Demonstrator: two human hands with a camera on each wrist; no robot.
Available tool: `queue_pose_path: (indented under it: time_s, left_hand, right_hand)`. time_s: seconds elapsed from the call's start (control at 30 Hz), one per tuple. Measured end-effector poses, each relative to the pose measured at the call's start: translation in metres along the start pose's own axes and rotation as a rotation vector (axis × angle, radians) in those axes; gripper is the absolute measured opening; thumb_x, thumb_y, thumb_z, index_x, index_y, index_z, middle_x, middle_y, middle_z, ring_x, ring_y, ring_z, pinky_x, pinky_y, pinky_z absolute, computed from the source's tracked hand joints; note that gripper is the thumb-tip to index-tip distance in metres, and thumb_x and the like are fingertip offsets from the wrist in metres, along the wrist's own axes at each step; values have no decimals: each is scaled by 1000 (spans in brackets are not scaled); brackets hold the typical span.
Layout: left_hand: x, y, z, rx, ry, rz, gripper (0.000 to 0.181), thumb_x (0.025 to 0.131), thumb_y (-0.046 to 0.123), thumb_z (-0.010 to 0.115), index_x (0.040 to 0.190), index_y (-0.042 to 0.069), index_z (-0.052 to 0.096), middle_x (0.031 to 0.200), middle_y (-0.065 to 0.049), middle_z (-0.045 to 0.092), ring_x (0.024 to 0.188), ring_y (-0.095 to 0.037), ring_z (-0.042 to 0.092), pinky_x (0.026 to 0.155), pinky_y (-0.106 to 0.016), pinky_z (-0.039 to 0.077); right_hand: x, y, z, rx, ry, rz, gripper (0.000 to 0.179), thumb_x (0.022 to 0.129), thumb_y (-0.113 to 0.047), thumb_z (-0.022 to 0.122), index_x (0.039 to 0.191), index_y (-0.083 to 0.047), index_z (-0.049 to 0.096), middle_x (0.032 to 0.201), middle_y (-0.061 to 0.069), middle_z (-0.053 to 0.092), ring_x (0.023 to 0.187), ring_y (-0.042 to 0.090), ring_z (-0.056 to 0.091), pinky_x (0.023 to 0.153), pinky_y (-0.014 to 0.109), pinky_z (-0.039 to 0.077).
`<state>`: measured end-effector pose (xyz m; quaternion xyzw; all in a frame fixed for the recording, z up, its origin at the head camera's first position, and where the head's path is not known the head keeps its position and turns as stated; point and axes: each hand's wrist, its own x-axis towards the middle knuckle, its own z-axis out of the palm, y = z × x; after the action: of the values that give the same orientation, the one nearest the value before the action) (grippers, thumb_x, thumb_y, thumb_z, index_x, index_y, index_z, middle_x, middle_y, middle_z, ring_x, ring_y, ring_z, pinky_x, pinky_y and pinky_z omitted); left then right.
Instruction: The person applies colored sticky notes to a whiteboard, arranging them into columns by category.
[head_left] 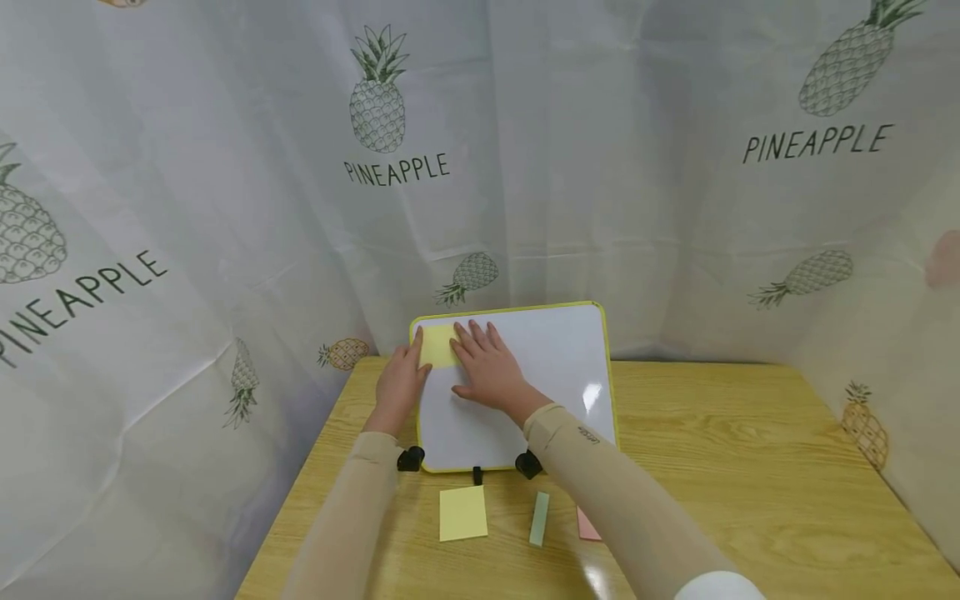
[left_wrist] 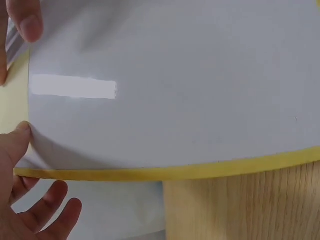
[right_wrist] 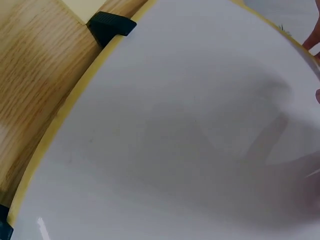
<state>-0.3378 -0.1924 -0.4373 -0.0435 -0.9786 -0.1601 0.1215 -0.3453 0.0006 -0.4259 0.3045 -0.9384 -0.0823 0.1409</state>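
Note:
A pale yellow sticky note (head_left: 438, 347) lies on the upper left corner of a whiteboard (head_left: 480, 433) with a yellow rim. My left hand (head_left: 399, 385) grips the board's left edge. Its thumb presses the note's lower edge in the left wrist view, while the fingers (left_wrist: 50, 200) bend past the rim outside. With fingers spread, my right hand (head_left: 491, 371) lies on the board, its fingertips touching the note's right side. Most of the note is outside the left wrist view.
A yellow sticky-note pad (head_left: 462, 513), a narrow green pad (head_left: 539, 519) and a partly covered pink pad (head_left: 588, 527) lie on the wooden table (head_left: 712, 467). Black supports (head_left: 528, 464) hold the board's lower edge. A pineapple-print curtain (head_left: 570, 183) hangs close behind.

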Motion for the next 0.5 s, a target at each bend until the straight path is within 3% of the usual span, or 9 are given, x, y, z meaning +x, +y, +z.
queue_pose_path:
  time_s: [0.17, 0.3, 0.5]
  left_hand:
    - [-5, 2, -3, -54, 8, -3, 74, 98, 24, 61, 158, 19, 17, 123, -19, 51, 96, -32, 59, 79, -45, 50]
    - [-8, 2, -4, -101, 23, -13, 73, 97, 26, 63, 157, 21, 22, 133, -20, 47, 111, -36, 55, 87, -49, 48]
    - [-12, 0, -7, -127, 84, 6, 60, 94, 27, 67, 147, 14, 44, 137, -18, 44, 116, -38, 53, 87, -51, 49]
  right_hand:
    - [-4, -1, -3, 17, 0, 20, 92, 87, -72, 49, 156, -17, 24, 163, 4, 3, 148, 29, -1, 114, 56, -4]
    - [-5, -2, -5, 41, 35, 29, 90, 86, -73, 50, 155, -19, 28, 162, 4, 10, 148, 29, 4, 114, 56, 2]
    - [-7, -2, -5, 176, 90, 45, 83, 84, -68, 61, 149, -20, 40, 157, 3, 27, 144, 25, 21, 114, 53, 15]
